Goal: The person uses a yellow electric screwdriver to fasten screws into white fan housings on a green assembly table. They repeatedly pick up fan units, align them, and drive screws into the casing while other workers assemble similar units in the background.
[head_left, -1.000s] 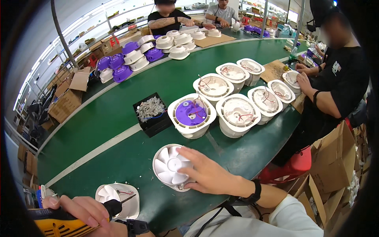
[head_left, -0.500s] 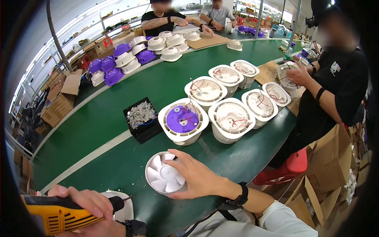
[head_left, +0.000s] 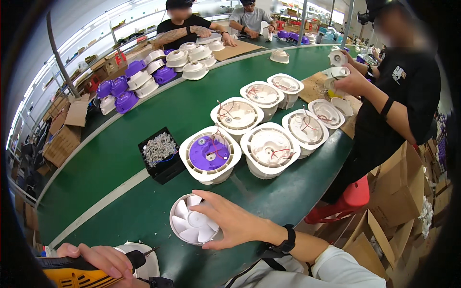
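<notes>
My left hand point(head_left: 98, 259), at the lower left, is wrapped round a yellow and black power screwdriver point(head_left: 77, 275). Its thin bit points to the right, over a white plastic part point(head_left: 151, 263) that is mostly hidden behind the tool and hand. My right hand point(head_left: 231, 220) grips the rim of a round white housing with a fan point(head_left: 196, 219) inside. Thumb and fingers span its right side, and the several blades face up. A black box of small metal screws point(head_left: 161, 150) stands just beyond the fan.
Several white housings point(head_left: 270, 149) with red wires stand in two rows on the green table; a purple insert point(head_left: 209, 153) sits in the nearest left one. White and purple covers point(head_left: 137, 79) are piled across the table. A co-worker point(head_left: 403, 81) handles parts at right, beside a red stool point(head_left: 343, 199).
The whole view has shifted, moving the table and housings left in the picture. My hands keep their grips on the screwdriver and fan. The co-worker at right has raised a white part.
</notes>
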Available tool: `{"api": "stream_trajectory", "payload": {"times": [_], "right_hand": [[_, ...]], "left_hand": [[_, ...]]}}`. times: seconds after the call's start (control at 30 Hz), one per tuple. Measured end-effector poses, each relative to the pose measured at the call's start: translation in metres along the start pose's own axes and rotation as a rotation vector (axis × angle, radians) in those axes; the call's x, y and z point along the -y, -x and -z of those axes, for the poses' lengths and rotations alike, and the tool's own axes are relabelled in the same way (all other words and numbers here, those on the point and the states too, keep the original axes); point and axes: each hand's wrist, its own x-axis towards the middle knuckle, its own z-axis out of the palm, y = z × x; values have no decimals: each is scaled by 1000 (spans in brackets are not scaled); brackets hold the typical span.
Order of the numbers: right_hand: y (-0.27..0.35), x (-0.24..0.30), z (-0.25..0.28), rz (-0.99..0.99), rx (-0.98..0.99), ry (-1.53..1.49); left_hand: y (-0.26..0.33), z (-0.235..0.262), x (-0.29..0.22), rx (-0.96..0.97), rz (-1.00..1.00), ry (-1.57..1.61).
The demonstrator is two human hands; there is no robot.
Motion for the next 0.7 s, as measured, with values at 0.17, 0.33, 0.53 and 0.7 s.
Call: {"api": "stream_trajectory", "payload": {"times": [0.17, 0.33, 0.53, 0.7], "right_hand": [[2, -2, -1, -1, -5, 8], [-1, 1, 6, 4, 68, -39], [-10, -1, 11, 53, 176, 15], [-19, 12, 5, 67, 149, 183]], "left_hand": [[0, -1, 6, -1, 1, 0], [0, -2, 8, -30, 9, -17], [-3, 1, 6, 32, -7, -9], [-1, 3, 6, 41, -10, 6]]}}
